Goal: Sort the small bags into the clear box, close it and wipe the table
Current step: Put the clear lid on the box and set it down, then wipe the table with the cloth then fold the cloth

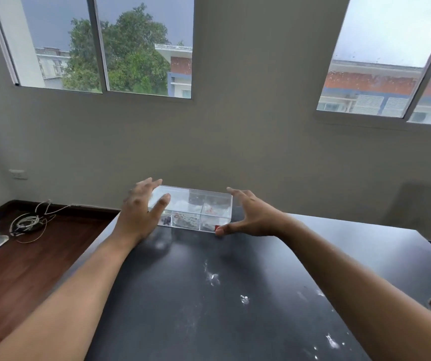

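head cam | faces forward-down | table [235, 295] near | windowed wall beyond

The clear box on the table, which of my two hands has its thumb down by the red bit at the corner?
Your right hand: its thumb tip sits at the red piece by the clear box's near right corner. The left hand is spread over the box's left end.

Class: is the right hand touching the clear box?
Cannot tell. In the head view, the right hand spreads beside the box; its thumb reaches the near corner, but no contact or gap shows plainly.
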`<state>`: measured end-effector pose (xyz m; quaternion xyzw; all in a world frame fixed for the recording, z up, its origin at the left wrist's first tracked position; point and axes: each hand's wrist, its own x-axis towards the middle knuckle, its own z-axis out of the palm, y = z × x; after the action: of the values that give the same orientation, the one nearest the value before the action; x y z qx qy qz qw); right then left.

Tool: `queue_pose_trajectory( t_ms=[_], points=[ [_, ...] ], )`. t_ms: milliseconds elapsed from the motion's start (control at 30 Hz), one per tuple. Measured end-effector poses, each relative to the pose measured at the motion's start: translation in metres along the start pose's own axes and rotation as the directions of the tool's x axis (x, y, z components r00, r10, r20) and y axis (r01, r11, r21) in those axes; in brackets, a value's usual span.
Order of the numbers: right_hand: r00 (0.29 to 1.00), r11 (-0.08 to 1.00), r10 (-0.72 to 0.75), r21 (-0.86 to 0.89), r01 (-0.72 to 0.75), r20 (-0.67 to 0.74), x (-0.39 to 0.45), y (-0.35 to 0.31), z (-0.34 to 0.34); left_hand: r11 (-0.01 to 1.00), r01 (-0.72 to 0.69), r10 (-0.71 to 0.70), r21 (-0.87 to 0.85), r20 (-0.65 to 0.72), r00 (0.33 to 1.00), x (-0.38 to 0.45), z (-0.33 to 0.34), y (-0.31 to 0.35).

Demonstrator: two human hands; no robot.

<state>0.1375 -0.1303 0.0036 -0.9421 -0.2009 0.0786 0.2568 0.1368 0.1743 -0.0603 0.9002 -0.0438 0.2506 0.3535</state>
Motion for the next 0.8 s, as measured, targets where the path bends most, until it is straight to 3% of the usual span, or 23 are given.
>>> queue_pose_trajectory(
  t_ms=[167, 333, 633, 800],
  points=[
    [0.995, 0.995, -0.055, -0.082, 0.048, -0.085, -0.06, 0.007, -0.017, 0.982, -0.173, 0.176, 0.069, -0.049, 0.983, -0.024, 0.004, 0.044],
    [0.988, 0.987, 0.099, -0.116, -0.113, -0.115, -0.12, 0.043, -0.042, 0.942, -0.334, 0.329, 0.031, 0.111, 0.938, -0.052, 0.028, 0.094],
    [0.906, 0.94, 0.319, -0.032, -0.341, -0.279, -0.245, 0.111, -0.093, 0.817, -0.567, 0.558, -0.099, 0.381, 0.737, -0.101, 0.086, 0.194],
    [0.811, 0.831, 0.536, -0.021, -0.555, -0.237, -0.318, 0.166, -0.109, 0.761, -0.63, 0.618, -0.153, 0.466, 0.633, -0.121, 0.124, 0.262]
  ],
)
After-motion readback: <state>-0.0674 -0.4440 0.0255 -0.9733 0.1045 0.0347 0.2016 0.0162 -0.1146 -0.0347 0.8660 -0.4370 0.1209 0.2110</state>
